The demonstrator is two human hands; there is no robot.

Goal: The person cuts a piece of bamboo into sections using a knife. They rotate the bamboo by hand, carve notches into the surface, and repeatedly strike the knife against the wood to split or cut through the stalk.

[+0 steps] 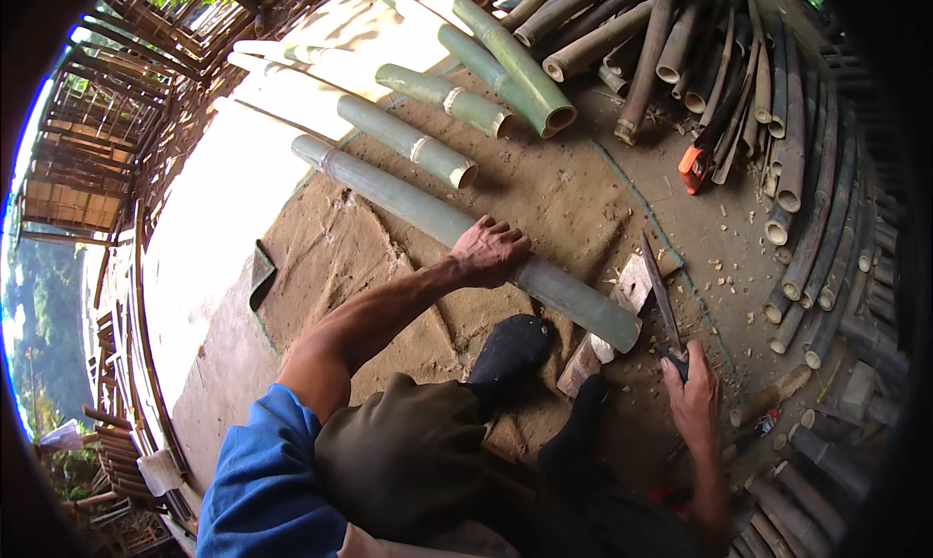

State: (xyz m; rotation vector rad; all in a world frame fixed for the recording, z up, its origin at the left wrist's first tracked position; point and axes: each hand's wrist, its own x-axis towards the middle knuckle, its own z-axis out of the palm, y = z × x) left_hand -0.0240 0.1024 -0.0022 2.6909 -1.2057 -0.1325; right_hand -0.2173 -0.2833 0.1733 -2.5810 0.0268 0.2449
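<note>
A long green bamboo pole slants across the ground in front of me. My left hand is closed over its middle, knuckles up. The pole's near right end rests on a pale wooden block scattered with chips. In my right hand is the dark handle of a knife, and its long blade points up and away, just right of the pole's end. The blade looks apart from the bamboo. My dark-covered feet are on the near side of the pole.
Several cut green bamboo lengths lie beyond the pole. Brown bamboo poles are heaped at the far right and along the right side. An orange-handled tool lies by the heap. A brown cloth covers the ground; a slatted fence stands left.
</note>
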